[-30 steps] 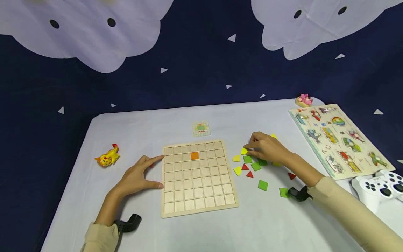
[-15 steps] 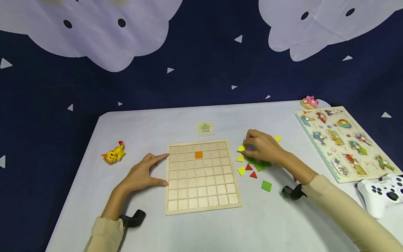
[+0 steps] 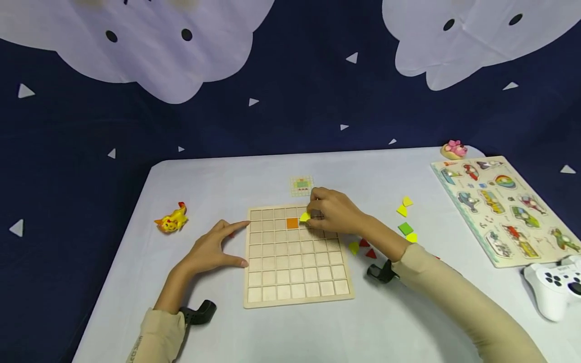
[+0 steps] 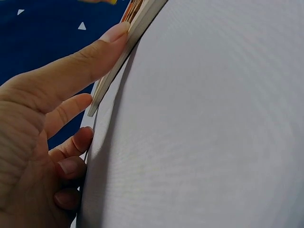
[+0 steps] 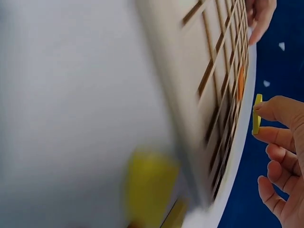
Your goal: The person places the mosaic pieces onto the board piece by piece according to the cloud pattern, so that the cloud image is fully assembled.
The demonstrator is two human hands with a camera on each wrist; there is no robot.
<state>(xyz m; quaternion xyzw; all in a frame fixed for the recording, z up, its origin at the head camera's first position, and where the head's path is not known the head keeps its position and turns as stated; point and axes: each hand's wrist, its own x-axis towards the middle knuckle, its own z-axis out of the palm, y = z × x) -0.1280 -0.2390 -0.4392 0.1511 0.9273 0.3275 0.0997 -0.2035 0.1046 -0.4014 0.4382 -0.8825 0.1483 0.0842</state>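
Yellow tile (image 3: 304,217), pinched over wooden grid board (image 3: 297,291)

Held at the right hand's (image 3: 333,210) fingertips just right of the orange tile (image 3: 292,223) (second row), apparently above the board; left hand (image 3: 210,250) spread, fingers touching the board's left edge, farther away.

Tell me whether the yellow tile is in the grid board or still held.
Held: the right hand pinches the yellow tile above the grid board.

I seem to be in a children's playroom: navy star-and-cloud backdrop (image 3: 290,101), white desk (image 3: 254,176) with wooden vehicle peg puzzle (image 3: 504,209) and yellow toy figure (image 3: 172,220).
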